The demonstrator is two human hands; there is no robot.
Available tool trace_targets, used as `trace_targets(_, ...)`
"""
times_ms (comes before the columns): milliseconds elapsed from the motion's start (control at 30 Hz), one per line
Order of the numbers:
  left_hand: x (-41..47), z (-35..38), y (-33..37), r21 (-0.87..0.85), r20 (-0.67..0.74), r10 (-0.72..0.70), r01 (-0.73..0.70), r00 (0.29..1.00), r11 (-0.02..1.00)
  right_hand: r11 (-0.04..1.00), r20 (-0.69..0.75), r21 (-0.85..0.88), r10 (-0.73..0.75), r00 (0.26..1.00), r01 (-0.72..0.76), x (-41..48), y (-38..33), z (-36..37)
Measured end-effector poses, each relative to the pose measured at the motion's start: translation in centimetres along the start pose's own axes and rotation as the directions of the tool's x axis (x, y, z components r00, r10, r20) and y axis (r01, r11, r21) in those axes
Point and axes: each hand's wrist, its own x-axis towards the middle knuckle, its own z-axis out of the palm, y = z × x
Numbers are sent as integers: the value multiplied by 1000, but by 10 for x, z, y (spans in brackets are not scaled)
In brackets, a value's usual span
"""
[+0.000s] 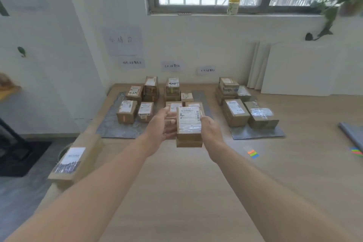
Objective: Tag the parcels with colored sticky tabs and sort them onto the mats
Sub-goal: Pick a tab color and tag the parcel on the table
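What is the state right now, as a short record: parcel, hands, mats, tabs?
held parcel: between both hands, near side of middle mat
right hand: grips its right side
left hand: straight fingers against its left side
mats: left mat, middle mat, right mat all hold parcels
sticky tabs: on table, right of hands
loose parcel: table's left edge

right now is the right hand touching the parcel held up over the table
Touching. The head view shows the right hand with its fingertips curled over the right edge of the parcel, no gap.

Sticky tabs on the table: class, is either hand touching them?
No: the sticky tabs lie on the table to the right, while the left hand and right hand carry a parcel.
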Motion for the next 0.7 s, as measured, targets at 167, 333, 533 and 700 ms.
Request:
trace_targets(167,13,47,-62,-25,-67,-90,89,994,996,997,67,-36,78,995,-75,22,60,-35)
trace_targets(333,20,67,-134,-87,-56,-230,225,972,971,982,83,-55,183,980,-178,24,129,-50)
trace_targets(533,34,61,-184,-88,-61,-368,362,928,928,945,115,-52,328,938,-324,24,181,-43)
trace_targets(700,36,50,-210,-60,-43,-422,420,905,906,918,137,-86,397,908,-388,19,206,-35)
